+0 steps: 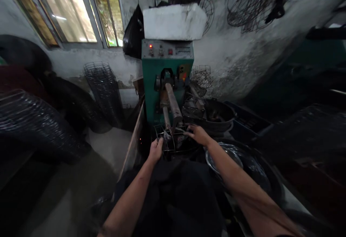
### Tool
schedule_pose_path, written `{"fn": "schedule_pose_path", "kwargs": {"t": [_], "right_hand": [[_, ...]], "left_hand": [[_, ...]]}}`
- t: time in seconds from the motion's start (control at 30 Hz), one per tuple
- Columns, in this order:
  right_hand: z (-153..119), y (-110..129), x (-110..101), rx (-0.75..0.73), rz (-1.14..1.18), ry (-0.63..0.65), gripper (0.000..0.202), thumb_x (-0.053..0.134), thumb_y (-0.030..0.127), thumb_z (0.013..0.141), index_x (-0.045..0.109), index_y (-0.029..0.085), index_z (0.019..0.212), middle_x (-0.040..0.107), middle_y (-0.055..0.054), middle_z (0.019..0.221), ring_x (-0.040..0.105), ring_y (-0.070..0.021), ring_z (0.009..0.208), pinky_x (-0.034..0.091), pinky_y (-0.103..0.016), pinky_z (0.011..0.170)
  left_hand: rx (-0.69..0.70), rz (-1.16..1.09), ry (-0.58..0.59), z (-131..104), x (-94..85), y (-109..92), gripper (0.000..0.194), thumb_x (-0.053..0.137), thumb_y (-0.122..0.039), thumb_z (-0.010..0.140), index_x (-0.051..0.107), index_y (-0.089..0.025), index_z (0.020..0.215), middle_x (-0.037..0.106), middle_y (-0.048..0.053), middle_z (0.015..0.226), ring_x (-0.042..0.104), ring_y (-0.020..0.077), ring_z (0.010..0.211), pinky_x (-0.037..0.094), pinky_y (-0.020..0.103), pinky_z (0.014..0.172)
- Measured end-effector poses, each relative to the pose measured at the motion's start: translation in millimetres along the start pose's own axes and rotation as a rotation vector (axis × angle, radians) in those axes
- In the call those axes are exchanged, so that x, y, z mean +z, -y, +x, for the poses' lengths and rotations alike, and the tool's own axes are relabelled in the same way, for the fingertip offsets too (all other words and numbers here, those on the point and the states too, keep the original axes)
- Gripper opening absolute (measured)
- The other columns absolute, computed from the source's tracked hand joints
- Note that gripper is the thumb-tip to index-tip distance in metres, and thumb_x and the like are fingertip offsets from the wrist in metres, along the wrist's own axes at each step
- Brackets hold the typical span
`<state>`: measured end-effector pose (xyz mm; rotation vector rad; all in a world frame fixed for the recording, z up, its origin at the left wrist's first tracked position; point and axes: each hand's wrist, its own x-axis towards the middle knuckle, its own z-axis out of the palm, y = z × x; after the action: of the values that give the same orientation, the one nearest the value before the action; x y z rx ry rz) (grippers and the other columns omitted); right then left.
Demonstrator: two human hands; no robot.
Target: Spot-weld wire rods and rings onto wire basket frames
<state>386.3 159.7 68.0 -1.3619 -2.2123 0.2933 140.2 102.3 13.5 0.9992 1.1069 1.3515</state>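
A green spot welding machine (169,67) stands straight ahead, a red lamp lit on its panel. Its long upper arm (173,102) reaches toward me, above a thinner lower arm (166,117). Around the arm ends sits a round wire frame (173,150), dark and partly hidden. My left hand (156,150) is closed on the frame's left side. On the right, my right hand (199,135) has its thumb and fingers at the frame's upper edge, beside the electrode tips. A thin pale strip shows by those fingertips; whether it belongs to the frame I cannot tell.
A white foam box (174,22) lies on top of the machine. Stacked wire guards (101,89) stand at the left wall, with more (35,121) nearer. To the right are a dark round basin (220,116) and a tub holding metal rings (224,157). A board (132,139) leans left.
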Motion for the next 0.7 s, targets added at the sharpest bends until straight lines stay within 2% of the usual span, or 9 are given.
{"fn": "schedule_pose_path", "kwargs": {"t": [0.1, 0.2, 0.33, 0.5, 0.6, 0.7], "right_hand": [[-6.6, -5.6, -6.3, 0.023, -0.099, 0.052, 0.025, 0.062, 0.043, 0.082, 0.065, 0.018, 0.078, 0.069, -0.008, 0.088, 0.064, -0.0214, 0.081, 0.047, -0.031, 0.074], [-13.1, -7.5, -8.9, 0.050, -0.172, 0.112, 0.030, 0.060, 0.047, 0.084, 0.066, 0.018, 0.085, 0.069, -0.008, 0.084, 0.063, -0.0208, 0.074, 0.045, -0.029, 0.067], [-23.1, -0.5, -8.6, -0.033, -0.321, 0.099, 0.033, 0.056, 0.050, 0.086, 0.066, 0.019, 0.086, 0.069, -0.010, 0.088, 0.061, -0.0238, 0.082, 0.042, -0.033, 0.074], [-32.7, 1.8, -9.0, -0.107, -0.464, 0.071, 0.031, 0.052, 0.048, 0.089, 0.066, 0.021, 0.080, 0.068, -0.009, 0.086, 0.055, -0.0255, 0.087, 0.038, -0.035, 0.076], [-35.3, -3.8, -7.4, -0.116, -0.427, 0.071, 0.030, 0.054, 0.045, 0.088, 0.066, 0.019, 0.080, 0.067, -0.010, 0.079, 0.055, -0.0246, 0.082, 0.038, -0.035, 0.074], [-38.6, -6.3, -6.1, -0.096, -0.273, 0.045, 0.033, 0.056, 0.051, 0.085, 0.066, 0.020, 0.078, 0.066, -0.008, 0.076, 0.055, -0.0226, 0.079, 0.039, -0.035, 0.076]], "left_hand": [[0.016, 0.025, 0.005, -3.3, -4.1, -2.9, 0.051, 0.064, -0.064, 0.065, 0.051, -0.015, 0.060, 0.046, -0.005, 0.051, 0.040, 0.0069, 0.047, 0.033, 0.020, 0.045], [0.000, 0.027, 0.005, -9.4, -10.3, 3.7, 0.050, 0.064, -0.063, 0.066, 0.052, -0.015, 0.062, 0.046, -0.005, 0.052, 0.041, 0.0071, 0.047, 0.034, 0.020, 0.045], [-0.027, 0.058, -0.022, -22.0, -16.3, 13.6, 0.049, 0.063, -0.062, 0.069, 0.053, -0.015, 0.065, 0.046, -0.005, 0.053, 0.040, 0.0069, 0.048, 0.034, 0.019, 0.046], [-0.060, 0.084, 0.005, -37.4, -14.4, 13.5, 0.049, 0.061, -0.063, 0.072, 0.051, -0.016, 0.063, 0.044, -0.006, 0.051, 0.037, 0.0063, 0.045, 0.032, 0.019, 0.044], [-0.125, 0.056, 0.029, -45.1, -12.9, 10.2, 0.049, 0.060, -0.063, 0.071, 0.049, -0.017, 0.064, 0.042, -0.007, 0.050, 0.036, 0.0063, 0.043, 0.031, 0.019, 0.042], [-0.120, 0.100, 0.015, -53.3, -15.4, 5.4, 0.047, 0.061, -0.060, 0.071, 0.049, -0.016, 0.061, 0.043, -0.006, 0.050, 0.037, 0.0065, 0.045, 0.033, 0.019, 0.044]]}}
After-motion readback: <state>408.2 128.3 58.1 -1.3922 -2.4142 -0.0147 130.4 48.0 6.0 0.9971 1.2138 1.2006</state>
